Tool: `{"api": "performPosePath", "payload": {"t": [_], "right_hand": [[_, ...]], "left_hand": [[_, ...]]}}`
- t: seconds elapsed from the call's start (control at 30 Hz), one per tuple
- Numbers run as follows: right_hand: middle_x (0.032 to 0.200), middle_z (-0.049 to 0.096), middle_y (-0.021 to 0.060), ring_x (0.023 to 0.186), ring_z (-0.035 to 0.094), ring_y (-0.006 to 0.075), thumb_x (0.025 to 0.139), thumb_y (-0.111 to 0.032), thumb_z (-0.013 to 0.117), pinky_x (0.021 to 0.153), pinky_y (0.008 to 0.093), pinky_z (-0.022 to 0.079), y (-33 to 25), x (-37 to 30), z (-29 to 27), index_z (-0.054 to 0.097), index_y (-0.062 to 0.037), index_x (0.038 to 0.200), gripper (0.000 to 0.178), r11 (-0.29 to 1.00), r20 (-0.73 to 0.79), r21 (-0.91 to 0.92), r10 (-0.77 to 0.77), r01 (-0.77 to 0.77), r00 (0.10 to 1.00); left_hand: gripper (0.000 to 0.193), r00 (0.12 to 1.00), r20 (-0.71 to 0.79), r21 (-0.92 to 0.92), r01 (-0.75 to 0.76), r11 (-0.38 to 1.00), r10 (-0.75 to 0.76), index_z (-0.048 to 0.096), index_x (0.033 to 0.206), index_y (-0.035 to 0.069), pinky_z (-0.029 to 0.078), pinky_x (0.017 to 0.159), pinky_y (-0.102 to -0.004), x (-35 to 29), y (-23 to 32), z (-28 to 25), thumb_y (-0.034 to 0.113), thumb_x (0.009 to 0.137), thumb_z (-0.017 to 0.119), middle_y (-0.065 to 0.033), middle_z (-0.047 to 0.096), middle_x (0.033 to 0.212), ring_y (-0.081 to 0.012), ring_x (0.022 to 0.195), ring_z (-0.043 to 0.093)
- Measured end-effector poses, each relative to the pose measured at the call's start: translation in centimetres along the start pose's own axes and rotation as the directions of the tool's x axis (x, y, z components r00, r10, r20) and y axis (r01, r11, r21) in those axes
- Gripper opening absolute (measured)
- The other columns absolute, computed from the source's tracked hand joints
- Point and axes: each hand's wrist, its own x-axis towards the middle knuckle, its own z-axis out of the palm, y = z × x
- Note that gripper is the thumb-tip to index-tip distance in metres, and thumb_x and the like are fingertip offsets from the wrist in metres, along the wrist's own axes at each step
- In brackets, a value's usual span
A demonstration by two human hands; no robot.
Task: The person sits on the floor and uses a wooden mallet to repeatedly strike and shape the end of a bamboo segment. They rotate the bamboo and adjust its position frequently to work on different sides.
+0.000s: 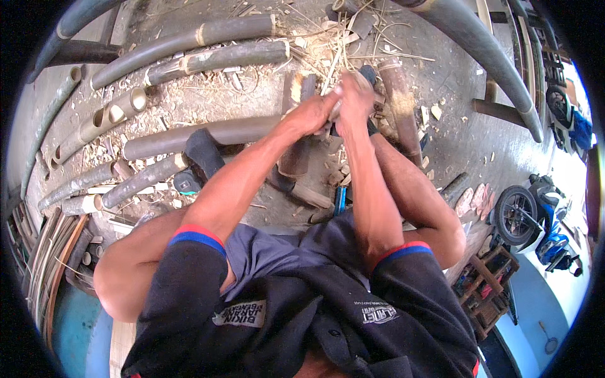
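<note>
My left hand (313,114) and my right hand (357,99) meet in front of me, above the littered floor, with their fingers closed. Motion smears the right hand. What lies inside the two grips is hidden, though thin pale strips (336,66) show just beyond the fingers. Under and beside the left hand is a short brown bamboo piece (299,157). Another thick bamboo piece (398,110) lies to the right of the right hand. A long dark bamboo pole (201,137) runs leftward from beneath my left forearm.
Two bamboo poles (220,58) lie at the far left, and a notched bamboo tube (101,123) nearer. Shavings (252,91) cover the floor. Thick poles (479,50) rise at the upper right. A motorcycle wheel (515,215) and a wooden rack (485,286) stand at the right.
</note>
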Motion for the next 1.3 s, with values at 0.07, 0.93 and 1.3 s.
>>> {"api": "performPosePath", "payload": {"t": [0.07,0.93,1.3], "right_hand": [[0.080,0.059,0.0031,0.070,0.057,0.0148,0.094,-0.018,0.065,0.064,0.0319,0.048,1.2,-2.9,-2.4,0.061,-0.0025,0.091,0.016,0.980,-0.191,0.200,0.044,-0.005,0.981],[0.102,0.074,0.0196,0.090,0.072,0.0299,0.079,-0.034,0.074,0.082,0.0410,0.056,-0.6,-3.8,9.4,0.069,-0.0029,0.115,0.047,0.654,0.750,-0.599,0.256,0.462,0.609],[0.107,0.068,0.0233,0.095,0.070,0.0368,0.086,-0.042,0.072,0.088,0.0505,0.054,-8.8,-10.3,-9.0,0.061,-0.0053,0.114,0.048,-0.232,0.694,-0.720,-0.236,0.654,0.680]], "left_hand": [[0.109,0.984,0.169,0.241,0.011,0.970,-0.053,0.066,0.116,-0.009,0.052,0.075,-0.0477,-0.4,1.3,0.3,0.087,0.092,0.021,-0.0195,0.068,0.081,-0.0320,0.069,0.062],[0.068,0.746,-0.659,-0.364,-0.210,0.907,-0.092,0.059,0.129,-0.004,0.042,0.106,-0.0417,-6.9,-3.5,3.4,0.049,0.112,0.019,-0.0242,0.063,0.124,-0.0288,0.120,0.058],[0.108,0.977,0.081,0.563,-0.209,0.800,0.198,0.075,0.118,0.007,0.049,0.095,-0.0493,-7.2,15.2,-1.8,0.090,0.088,0.011,-0.0272,0.070,0.103,-0.0406,0.104,0.066]]}}
